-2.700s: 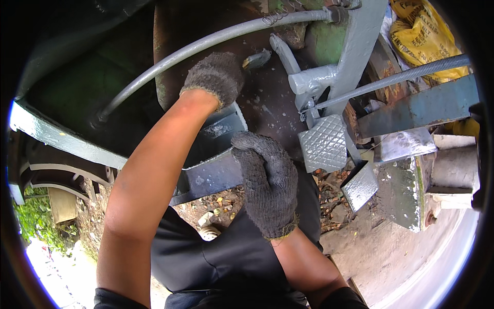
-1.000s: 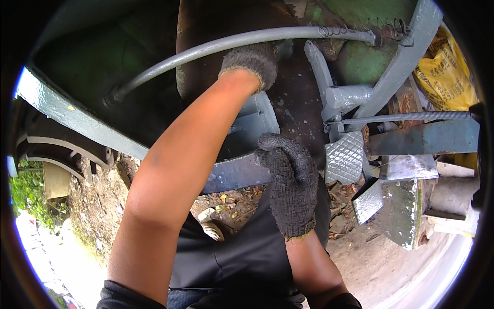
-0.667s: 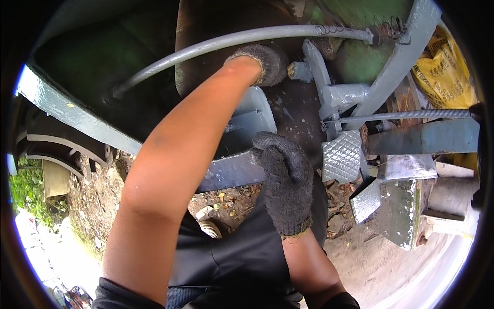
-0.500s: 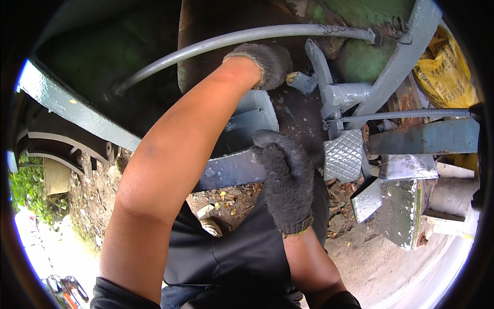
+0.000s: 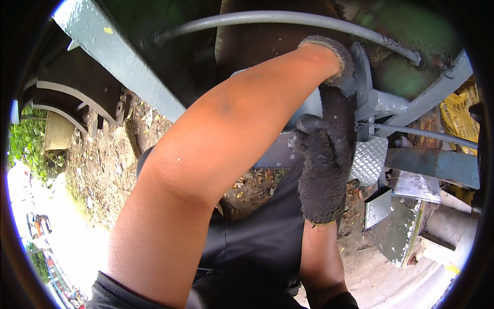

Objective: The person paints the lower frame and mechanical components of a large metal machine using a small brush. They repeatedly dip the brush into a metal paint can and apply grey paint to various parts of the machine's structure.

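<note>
My left hand (image 5: 337,62), in a dark knit glove, reaches far forward with my forearm crossing the view. It is closed on a paintbrush whose grey-coated bristles (image 5: 349,86) show just below the glove, beside an upright grey lever (image 5: 363,74). The brush handle is hidden by the hand. My gloved right hand (image 5: 324,167) is nearer to me, fingers curled in at the edge of a grey paint container (image 5: 312,106). My left forearm hides most of that container.
A curved grey pipe (image 5: 278,19) arches across the far side. Right of my hands are a diamond-patterned pedal (image 5: 369,160), a smaller plate (image 5: 378,208) and a thin rod (image 5: 427,133). A yellow sack (image 5: 459,116) lies at right. A thick grey beam (image 5: 121,62) slants at left.
The view has shifted, with most things now farther right. My left hand has moved right with the brush, closer to the lever. My right hand and the container have moved slightly toward the pedal.
</note>
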A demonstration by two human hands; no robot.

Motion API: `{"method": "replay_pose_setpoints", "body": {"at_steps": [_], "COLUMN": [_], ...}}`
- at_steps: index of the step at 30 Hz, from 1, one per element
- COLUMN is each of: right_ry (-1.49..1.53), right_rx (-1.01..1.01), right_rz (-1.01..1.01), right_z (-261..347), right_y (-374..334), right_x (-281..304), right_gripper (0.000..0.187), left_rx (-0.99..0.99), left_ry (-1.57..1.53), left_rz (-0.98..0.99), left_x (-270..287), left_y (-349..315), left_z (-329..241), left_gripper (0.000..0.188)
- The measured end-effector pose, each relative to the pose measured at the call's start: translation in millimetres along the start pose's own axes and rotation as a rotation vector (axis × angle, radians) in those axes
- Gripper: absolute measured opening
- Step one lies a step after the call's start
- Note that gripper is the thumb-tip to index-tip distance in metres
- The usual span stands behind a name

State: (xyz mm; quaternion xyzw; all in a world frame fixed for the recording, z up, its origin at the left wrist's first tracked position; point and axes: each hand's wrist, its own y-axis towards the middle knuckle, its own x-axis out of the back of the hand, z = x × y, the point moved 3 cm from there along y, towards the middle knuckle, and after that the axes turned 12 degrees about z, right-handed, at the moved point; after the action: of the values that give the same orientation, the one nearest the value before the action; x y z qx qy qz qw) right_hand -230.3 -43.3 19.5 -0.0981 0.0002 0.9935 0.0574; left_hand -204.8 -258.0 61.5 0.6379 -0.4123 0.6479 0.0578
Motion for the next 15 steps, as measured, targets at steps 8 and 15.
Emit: {"method": "replay_pose_setpoints", "body": {"at_steps": [8, 15], "right_ry": [-0.339, -0.146], "right_rx": [0.203, 0.060], "right_rz": [0.061, 0.132], "right_z": [-9.9, -13.6], "right_y": [1.3, -1.9], "right_x": [4.0, 7.3], "right_gripper": [0.020, 0.028], "left_rx": [-0.066, -0.053], "left_ry": [0.095, 0.165], "left_rz": [-0.075, -0.103], "left_x": [8.6, 7.7], "left_y": [-31.4, -3.5], "left_z": [-25.5, -14.3], "left_gripper": [0.034, 0.043]}}
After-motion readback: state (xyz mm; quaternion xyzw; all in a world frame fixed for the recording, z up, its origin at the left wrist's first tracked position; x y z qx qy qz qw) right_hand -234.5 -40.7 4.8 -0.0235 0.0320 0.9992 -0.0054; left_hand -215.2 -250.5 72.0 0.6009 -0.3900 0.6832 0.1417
